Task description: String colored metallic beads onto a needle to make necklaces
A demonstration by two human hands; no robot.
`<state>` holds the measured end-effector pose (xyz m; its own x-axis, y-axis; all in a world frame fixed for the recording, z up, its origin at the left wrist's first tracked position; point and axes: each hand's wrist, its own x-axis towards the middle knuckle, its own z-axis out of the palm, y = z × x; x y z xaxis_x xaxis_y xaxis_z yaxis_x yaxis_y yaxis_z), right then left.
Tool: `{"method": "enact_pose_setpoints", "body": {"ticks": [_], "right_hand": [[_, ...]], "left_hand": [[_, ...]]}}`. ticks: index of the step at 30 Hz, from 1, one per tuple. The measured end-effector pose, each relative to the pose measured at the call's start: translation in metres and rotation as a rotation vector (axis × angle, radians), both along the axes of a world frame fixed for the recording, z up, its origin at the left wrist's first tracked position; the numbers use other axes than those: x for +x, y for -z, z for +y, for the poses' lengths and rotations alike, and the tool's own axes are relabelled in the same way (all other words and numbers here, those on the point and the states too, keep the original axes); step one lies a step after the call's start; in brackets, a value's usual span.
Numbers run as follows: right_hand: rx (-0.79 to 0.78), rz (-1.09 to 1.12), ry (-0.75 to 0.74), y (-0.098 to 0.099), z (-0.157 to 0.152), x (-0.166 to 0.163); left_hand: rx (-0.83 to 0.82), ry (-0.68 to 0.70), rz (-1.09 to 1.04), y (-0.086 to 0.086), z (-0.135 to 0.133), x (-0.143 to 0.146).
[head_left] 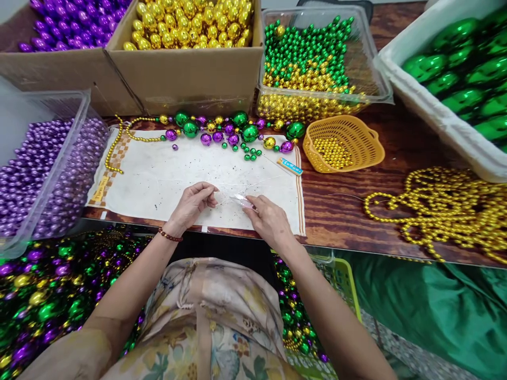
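Observation:
Over the white cloth (190,163), my left hand (197,203) is closed in a pinch on a thin clear thread; a brown bead bracelet circles that wrist. My right hand (269,219) grips small thread snips (241,200) with silver blades and a pinkish handle, their tips pointing left toward the thread. Just beyond the hands lies a string of green, gold and purple beads (249,133), with a small gold bead chain (114,150) at its left end. Several loose small green beads (252,154) rest by it, near a blue-and-orange labelled strip (290,165).
Cardboard boxes (190,79) of purple and gold beads line the back. Clear bins stand left (85,113) and back right (317,97). A yellow basket (356,142), gold bead chains (447,216) and a white foam box (435,116) are to the right. Finished-looking strands (43,295) hang lower left.

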<state>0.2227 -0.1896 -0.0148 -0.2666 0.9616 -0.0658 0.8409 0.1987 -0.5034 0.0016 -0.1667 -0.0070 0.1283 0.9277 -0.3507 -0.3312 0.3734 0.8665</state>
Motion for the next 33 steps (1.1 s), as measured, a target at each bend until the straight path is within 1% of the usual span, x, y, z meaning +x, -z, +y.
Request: {"method": "enact_pose_setpoints", "body": {"ticks": [3,6,9,13,18,21,23,25,28,30,33], "right_hand": [[0.024,0.094,0.063,0.009,-0.004,0.010],[0.039,0.146,0.128,0.014,-0.010,0.021],[0.034,0.177,0.126,0.016,-0.016,0.024],[0.022,0.180,0.083,0.012,-0.018,0.010],[0.023,0.111,0.047,0.007,-0.011,-0.013],[0.028,0.092,0.025,0.011,-0.004,-0.021],[0.050,0.106,0.051,0.016,-0.002,-0.018],[0.093,0.133,0.110,0.022,-0.002,-0.007],[0.145,0.144,0.223,0.026,-0.010,0.028],[0.159,0.094,0.329,0.025,-0.017,0.058],[0.171,-0.051,0.523,0.022,-0.022,0.098]], "left_hand": [[0.009,-0.017,-0.003,-0.003,-0.001,-0.003],[0.016,-0.031,-0.009,-0.003,-0.002,-0.006],[0.019,-0.032,-0.008,0.000,-0.003,-0.008],[0.032,-0.017,0.002,0.000,-0.004,-0.007],[0.049,-0.002,0.024,-0.003,-0.006,-0.004],[0.058,0.004,0.030,-0.004,-0.008,-0.002],[0.063,0.021,0.028,-0.004,-0.010,-0.002],[0.060,0.029,0.023,-0.004,-0.012,-0.003],[0.044,-0.002,0.006,-0.002,-0.015,-0.006],[0.031,-0.027,-0.011,0.001,-0.016,-0.007],[0.012,-0.041,-0.037,0.005,-0.018,-0.006]]}}
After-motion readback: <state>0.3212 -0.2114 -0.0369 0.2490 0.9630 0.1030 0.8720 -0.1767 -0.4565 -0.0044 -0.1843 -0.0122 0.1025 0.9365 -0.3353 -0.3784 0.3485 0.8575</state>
